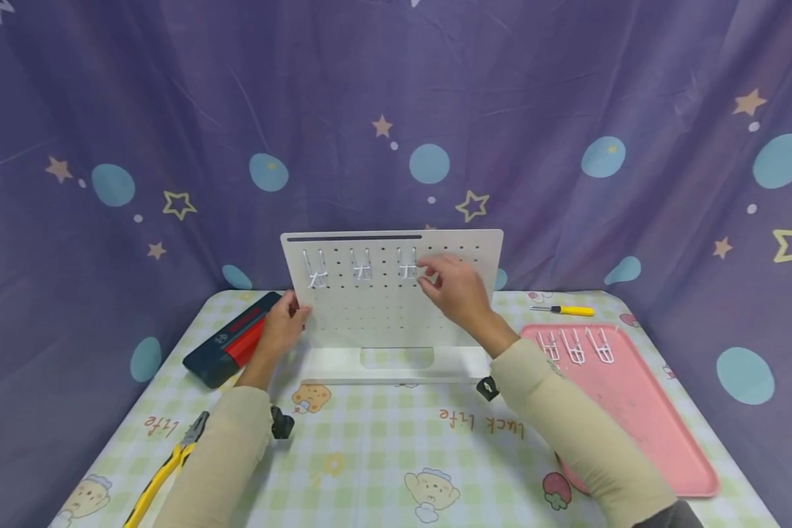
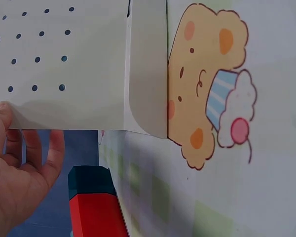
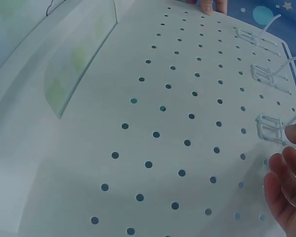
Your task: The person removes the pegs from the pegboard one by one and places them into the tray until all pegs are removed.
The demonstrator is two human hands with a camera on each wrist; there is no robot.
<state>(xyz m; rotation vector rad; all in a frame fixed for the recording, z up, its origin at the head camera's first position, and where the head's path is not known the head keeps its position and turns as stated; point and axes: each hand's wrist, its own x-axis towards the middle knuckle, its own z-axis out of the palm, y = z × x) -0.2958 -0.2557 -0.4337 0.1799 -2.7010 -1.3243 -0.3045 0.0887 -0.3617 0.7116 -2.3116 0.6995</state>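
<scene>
A white pegboard (image 1: 383, 315) stands upright on a white base. Three white wire hooks hang in its upper holes: a left hook (image 1: 316, 270), a middle hook (image 1: 361, 265) and a right hook (image 1: 406, 264). My left hand (image 1: 284, 323) grips the board's left edge, its thumb (image 2: 4, 112) on the front face and the other fingers behind. My right hand (image 1: 458, 290) is beside the right hook, fingers bent, with a gap between thumb and fingers. In the right wrist view a fingertip (image 3: 292, 134) is close against that hook (image 3: 270, 129); whether they touch is unclear.
On the right lies a pink tray (image 1: 660, 425) with three more wire hooks (image 1: 574, 346). Behind it is a yellow-handled screwdriver (image 1: 570, 310). A dark and red case (image 1: 231, 341) lies left of the board, yellow-handled pliers (image 1: 165, 473) at the front left. A curtain (image 1: 343, 88) hangs behind.
</scene>
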